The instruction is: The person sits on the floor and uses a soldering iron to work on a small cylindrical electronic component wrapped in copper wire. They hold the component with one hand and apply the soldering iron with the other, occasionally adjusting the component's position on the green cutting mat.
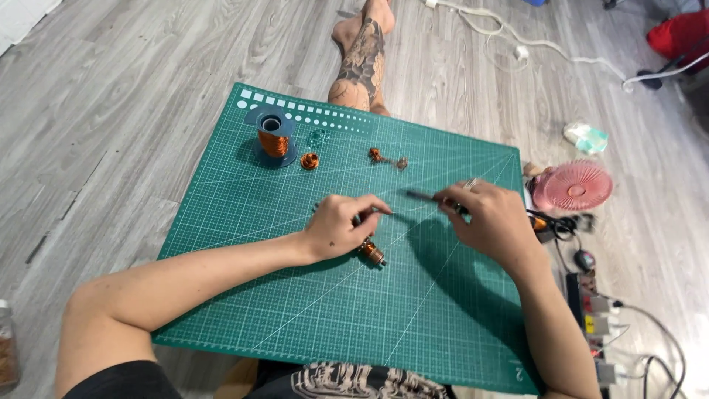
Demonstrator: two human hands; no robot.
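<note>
Centre frame, on the green mat (244, 295): my left hand (341, 225) is clenched on a small copper-wound coil (371, 253). My right hand (491, 216) pinches a thin metal tool (421, 196) pointing left. I'd judge it best to brace the wrists on the mat and keep the wire taut. The wire spool (272, 135) stands upper left.

Your left hand (340, 225) is gripping a copper-wound motor rotor (371, 252) on the green cutting mat (443, 310); your right hand (491, 214) is pinching slim dark tweezers (422, 196).

Matt green rubbery cutting mat (310, 310) on grey wood-grain floor (111, 111); shiny copper wire on a dull blue plastic spool (272, 137).
</note>
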